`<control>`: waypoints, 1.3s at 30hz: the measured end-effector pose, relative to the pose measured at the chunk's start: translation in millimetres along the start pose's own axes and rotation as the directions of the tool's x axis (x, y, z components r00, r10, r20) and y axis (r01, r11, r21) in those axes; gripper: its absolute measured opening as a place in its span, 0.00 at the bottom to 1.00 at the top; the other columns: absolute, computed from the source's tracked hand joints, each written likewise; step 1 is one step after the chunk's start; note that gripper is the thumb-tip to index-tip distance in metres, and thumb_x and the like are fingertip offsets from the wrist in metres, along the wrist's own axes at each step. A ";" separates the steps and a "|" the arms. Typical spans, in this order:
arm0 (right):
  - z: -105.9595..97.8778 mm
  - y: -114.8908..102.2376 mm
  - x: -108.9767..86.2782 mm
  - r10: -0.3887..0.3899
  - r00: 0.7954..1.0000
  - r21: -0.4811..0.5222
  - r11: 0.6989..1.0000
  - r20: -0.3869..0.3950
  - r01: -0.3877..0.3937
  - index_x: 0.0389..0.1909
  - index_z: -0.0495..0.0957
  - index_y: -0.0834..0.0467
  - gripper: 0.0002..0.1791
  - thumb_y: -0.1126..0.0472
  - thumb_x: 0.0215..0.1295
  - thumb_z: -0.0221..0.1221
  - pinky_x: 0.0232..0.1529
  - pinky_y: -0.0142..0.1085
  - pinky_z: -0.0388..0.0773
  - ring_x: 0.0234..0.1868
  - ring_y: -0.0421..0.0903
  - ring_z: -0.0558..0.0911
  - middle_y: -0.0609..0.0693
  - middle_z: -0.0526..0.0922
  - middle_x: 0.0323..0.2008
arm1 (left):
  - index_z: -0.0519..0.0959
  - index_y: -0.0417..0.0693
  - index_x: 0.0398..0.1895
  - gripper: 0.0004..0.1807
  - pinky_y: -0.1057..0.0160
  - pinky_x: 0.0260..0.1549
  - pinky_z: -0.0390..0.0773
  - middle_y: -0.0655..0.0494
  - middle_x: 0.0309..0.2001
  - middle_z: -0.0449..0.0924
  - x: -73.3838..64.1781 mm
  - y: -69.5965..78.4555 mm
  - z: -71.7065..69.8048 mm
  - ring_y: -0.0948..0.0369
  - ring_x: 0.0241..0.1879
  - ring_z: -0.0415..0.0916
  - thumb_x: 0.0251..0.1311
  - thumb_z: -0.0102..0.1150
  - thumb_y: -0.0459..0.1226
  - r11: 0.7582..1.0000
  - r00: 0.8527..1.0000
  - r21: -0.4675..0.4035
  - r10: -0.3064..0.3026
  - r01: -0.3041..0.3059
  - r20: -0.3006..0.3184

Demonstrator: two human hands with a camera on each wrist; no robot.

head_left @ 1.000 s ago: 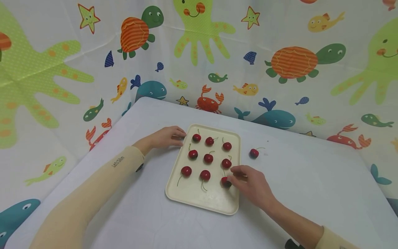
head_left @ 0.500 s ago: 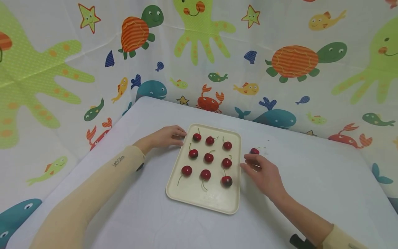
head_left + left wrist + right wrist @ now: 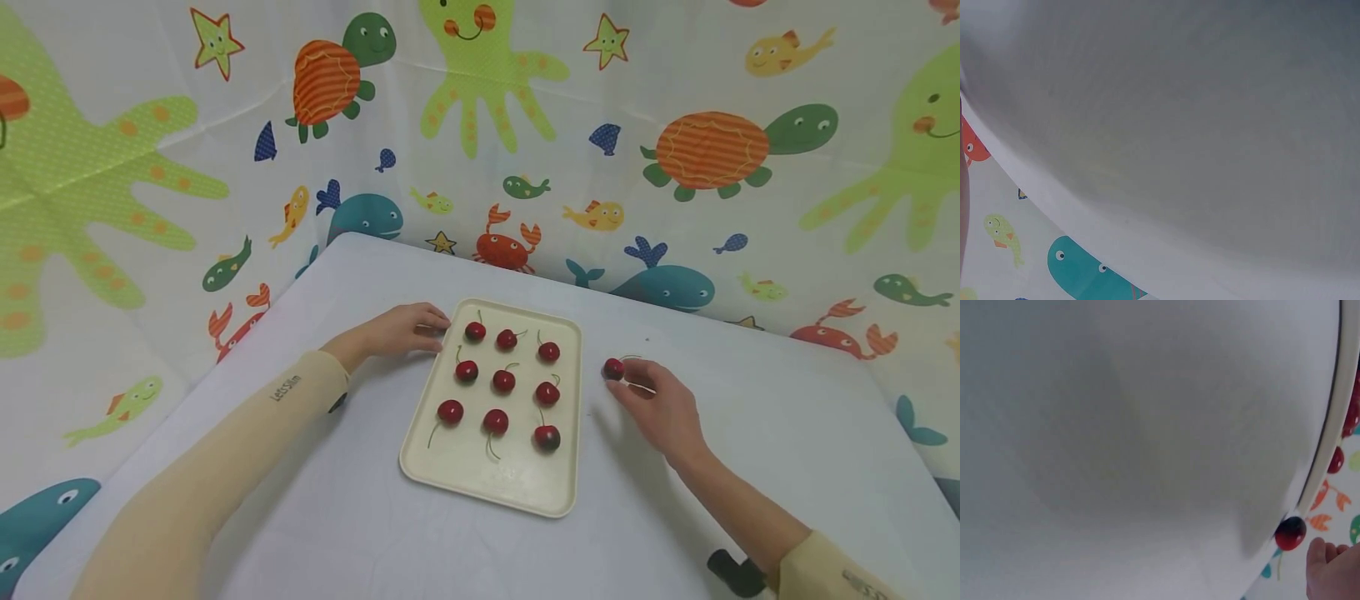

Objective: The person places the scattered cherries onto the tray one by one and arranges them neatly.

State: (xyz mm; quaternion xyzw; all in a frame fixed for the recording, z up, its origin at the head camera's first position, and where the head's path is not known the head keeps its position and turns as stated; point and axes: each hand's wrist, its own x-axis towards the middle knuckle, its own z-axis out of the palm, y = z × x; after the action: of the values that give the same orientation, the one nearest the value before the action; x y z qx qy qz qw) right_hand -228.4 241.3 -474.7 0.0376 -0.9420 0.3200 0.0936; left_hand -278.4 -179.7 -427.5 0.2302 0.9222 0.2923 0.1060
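Observation:
In the head view, my left hand (image 3: pixel 408 328) rests its fingertips at the left rim of a cream rectangular tray (image 3: pixel 517 492). Red cherries with green stems sit on that tray in rows, one of them a cherry (image 3: pixel 547 437) near the tray's right rim. To the right of the tray, a lone cherry (image 3: pixel 613 369) lies on the white table. My right hand (image 3: pixel 663 408) is right beside it, thumb and index finger spread at its near right side. The right wrist view shows this cherry (image 3: pixel 1290 533) with a small gap to my fingertips (image 3: pixel 1316 547).
A white cloth covers the table (image 3: pixel 315 500). Behind it hangs a curtain (image 3: pixel 457 179) printed with sea animals. The tray's edge (image 3: pixel 1329 419) and its cherries show at the right of the right wrist view. The left wrist view mostly holds white tablecloth (image 3: pixel 1179 156).
My right hand has moved away from the tray's lower right cherry and rightward to the lone cherry. My left hand and the tray have stayed in place.

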 end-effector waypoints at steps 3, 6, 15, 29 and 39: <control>-4.1 0.2 2.6 0.034 0.999 -0.030 0.999 -0.018 -0.035 0.58 0.69 0.44 0.38 0.27 0.49 0.52 0.46 0.41 0.80 0.52 0.45 0.78 0.45 0.77 0.52 | 0.73 0.47 0.59 0.27 0.54 0.61 0.67 0.52 0.58 0.70 0.1 -0.3 -0.1 0.55 0.60 0.66 0.55 0.61 0.44 1.000 1.000 0.004 0.000 0.000 -0.001; -17.0 -14.7 -0.6 0.072 0.997 -0.008 0.997 0.011 -0.072 0.59 0.68 0.48 0.38 0.29 0.51 0.52 0.49 0.44 0.78 0.53 0.50 0.77 0.50 0.76 0.54 | 0.73 0.47 0.59 0.27 0.53 0.61 0.67 0.52 0.59 0.70 -0.4 0.1 -0.1 0.55 0.60 0.66 0.55 0.61 0.44 1.000 1.000 0.006 -0.001 0.001 -0.002; -40.4 -41.5 -6.2 0.150 0.985 0.039 0.987 0.091 -0.154 0.61 0.66 0.55 0.35 0.39 0.59 0.55 0.54 0.47 0.74 0.58 0.55 0.73 0.57 0.73 0.58 | 0.73 0.47 0.58 0.26 0.54 0.60 0.68 0.52 0.58 0.70 -0.8 1.8 -0.5 0.55 0.60 0.66 0.56 0.62 0.43 1.000 1.000 0.003 -0.012 0.012 -0.001; -29.4 -40.0 3.2 0.206 0.965 0.064 0.974 0.164 -0.219 0.63 0.65 0.54 0.35 0.40 0.59 0.55 0.56 0.47 0.73 0.60 0.54 0.71 0.56 0.73 0.59 | 0.72 0.46 0.59 0.26 0.54 0.60 0.69 0.52 0.59 0.70 -1.5 4.2 -1.7 0.54 0.60 0.66 0.56 0.61 0.43 1.000 1.000 -0.004 -0.014 0.014 -0.001; -22.3 -41.0 8.3 0.214 0.962 0.047 0.973 0.168 -0.225 0.64 0.64 0.55 0.35 0.44 0.59 0.58 0.56 0.46 0.73 0.61 0.55 0.70 0.57 0.72 0.60 | 0.72 0.46 0.59 0.26 0.54 0.60 0.68 0.52 0.59 0.70 -1.3 5.0 -1.8 0.54 0.60 0.66 0.56 0.61 0.43 1.000 1.000 -0.008 -0.021 0.021 0.001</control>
State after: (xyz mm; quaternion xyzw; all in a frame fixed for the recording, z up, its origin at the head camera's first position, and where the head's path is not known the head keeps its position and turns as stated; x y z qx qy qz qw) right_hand -227.8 222.3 -431.2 -0.0380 -0.9338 0.3552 -0.0207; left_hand -276.0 -177.6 -423.0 0.2202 0.9232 0.2949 0.1104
